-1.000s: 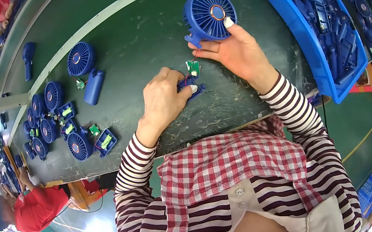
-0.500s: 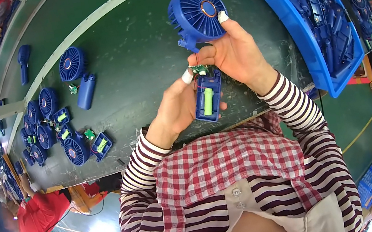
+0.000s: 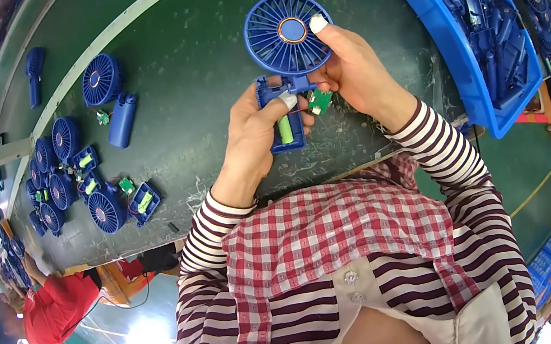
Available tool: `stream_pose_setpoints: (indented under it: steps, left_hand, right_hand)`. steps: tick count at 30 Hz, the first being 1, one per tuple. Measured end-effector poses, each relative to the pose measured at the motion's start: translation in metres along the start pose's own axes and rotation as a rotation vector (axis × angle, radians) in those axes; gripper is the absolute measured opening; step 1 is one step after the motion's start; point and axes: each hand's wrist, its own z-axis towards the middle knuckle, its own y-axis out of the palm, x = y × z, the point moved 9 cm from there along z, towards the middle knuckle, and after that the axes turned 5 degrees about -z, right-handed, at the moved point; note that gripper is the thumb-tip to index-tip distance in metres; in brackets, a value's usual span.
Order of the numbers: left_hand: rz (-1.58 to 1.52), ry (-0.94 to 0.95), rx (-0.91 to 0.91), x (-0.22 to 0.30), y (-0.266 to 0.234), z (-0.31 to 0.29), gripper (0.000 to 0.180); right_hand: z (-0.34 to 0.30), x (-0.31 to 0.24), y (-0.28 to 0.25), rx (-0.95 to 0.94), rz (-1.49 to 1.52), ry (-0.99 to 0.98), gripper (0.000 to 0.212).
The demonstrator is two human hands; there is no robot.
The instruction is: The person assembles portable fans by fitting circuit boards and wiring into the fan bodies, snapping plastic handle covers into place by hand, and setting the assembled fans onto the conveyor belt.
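Note:
My right hand (image 3: 360,77) grips the round blue fan head (image 3: 269,45) at its right rim, its white-wrapped thumb on the grille. My left hand (image 3: 250,129) is closed on an opened blue handle shell (image 3: 296,141), which has a light-green battery cell (image 3: 285,129) in it. The fan head's neck lies over the upper end of the shell, under my left thumb; whether it is seated there I cannot tell. A small green circuit board (image 3: 319,101) hangs on thin wires to the right of the shell, between my hands.
Left on the green bench (image 3: 177,64) lie several fan heads (image 3: 107,212) with boards and opened handles. A blue handle cover (image 3: 123,120) lies near one of them. At right a blue bin (image 3: 446,34) holds many blue parts. A person in red (image 3: 62,310) sits at far left.
The fan head has come down and turned its grille more toward me. The handle shell has risen to meet its neck, and the circuit board has swung out to the right.

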Motion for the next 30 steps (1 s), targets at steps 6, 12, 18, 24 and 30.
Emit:
stream_pose_setpoints:
  steps: [6, 12, 18, 24, 30]
  left_hand:
    - [0.155, 0.053, -0.022, 0.002, 0.011, 0.000, 0.027]
    - [0.212, 0.098, -0.004, 0.013, 0.013, -0.002, 0.027]
    - [0.271, 0.229, -0.037, 0.027, 0.019, -0.003, 0.021]
    - [0.425, 0.358, 0.021, 0.036, 0.014, 0.002, 0.027]
    - [0.050, 0.142, -0.023, 0.038, 0.000, 0.009, 0.034]
  right_hand:
    - [0.006, 0.009, -0.001, 0.095, 0.057, -0.035, 0.033]
    - [0.007, 0.012, 0.001, 0.096, 0.091, -0.042, 0.031]
    - [0.010, 0.010, 0.000, 0.023, 0.091, -0.046, 0.031]
    - [0.016, 0.010, 0.000, -0.009, 0.124, -0.070, 0.029]
    - [-0.019, -0.026, -0.020, 0.235, -0.616, -0.570, 0.024]
